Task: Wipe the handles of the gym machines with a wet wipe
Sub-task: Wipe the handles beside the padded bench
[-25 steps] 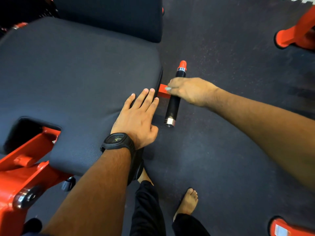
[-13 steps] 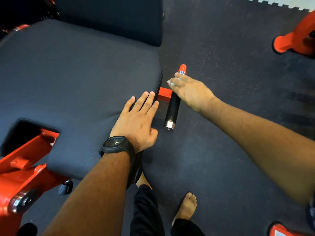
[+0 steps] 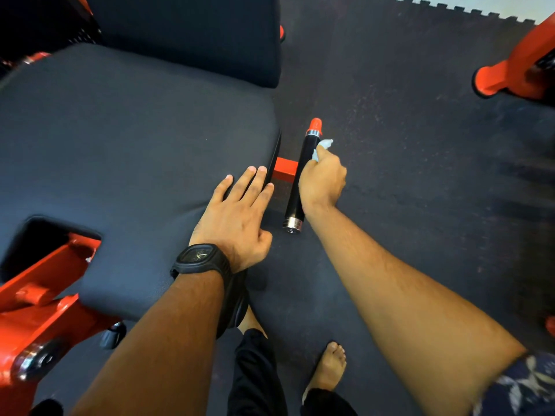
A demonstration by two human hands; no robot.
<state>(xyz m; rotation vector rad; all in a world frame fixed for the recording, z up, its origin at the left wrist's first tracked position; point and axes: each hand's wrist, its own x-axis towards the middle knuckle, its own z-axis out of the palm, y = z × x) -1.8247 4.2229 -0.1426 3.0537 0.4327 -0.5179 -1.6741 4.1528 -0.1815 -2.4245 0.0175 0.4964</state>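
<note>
Most of the shot is the dark rubber floor (image 3: 420, 145), and the machine's big black seat pad (image 3: 120, 145) fills the left half, with the back pad (image 3: 186, 34) up behind it. Red frame (image 3: 39, 310) pokes out at the seat's near-left corner, and another red base (image 3: 516, 64) sits on the floor at the far right.

The left hand (image 3: 237, 217) lies flat on the seat pad's right edge. Its fingers are straight and together and it isn't holding anything. There's a black watch (image 3: 199, 256) on that wrist.

Just off that same right edge, a short red bracket (image 3: 285, 171) sticks out and carries the handle (image 3: 293, 202), a black grip with metal collars and a red tip at the far end.

The right hand (image 3: 322, 181) is up against the handle's right side, around its middle. Its fingers are curled in, pinching the wet wipe (image 3: 322, 145) against the grip. A pale blue bit of wipe sticks out past the fingertips, just short of the far collar. I can't tell how far the fingers wrap round the grip itself.

One bare foot (image 3: 329, 367) is on the floor near the bottom edge.
</note>
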